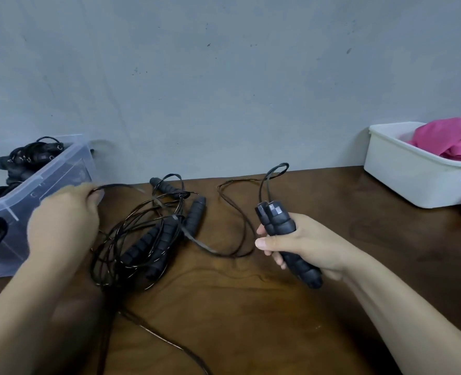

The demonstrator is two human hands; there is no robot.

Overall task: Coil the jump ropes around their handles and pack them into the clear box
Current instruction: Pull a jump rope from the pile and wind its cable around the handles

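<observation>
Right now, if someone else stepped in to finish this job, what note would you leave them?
Right hand: grips two black handles together, their cord not yet coiled.
Left hand: fingers pinch a loop of black cord beside the clear box.
Done: several coiled jump ropes lie in the box.
Left: coil the held rope, then untangle, coil and pack the loose ropes heaped on the table.

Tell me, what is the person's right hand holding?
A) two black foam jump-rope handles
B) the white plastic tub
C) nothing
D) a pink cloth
A: the right hand holds two black foam jump-rope handles side by side, fingers curled round them.
</observation>
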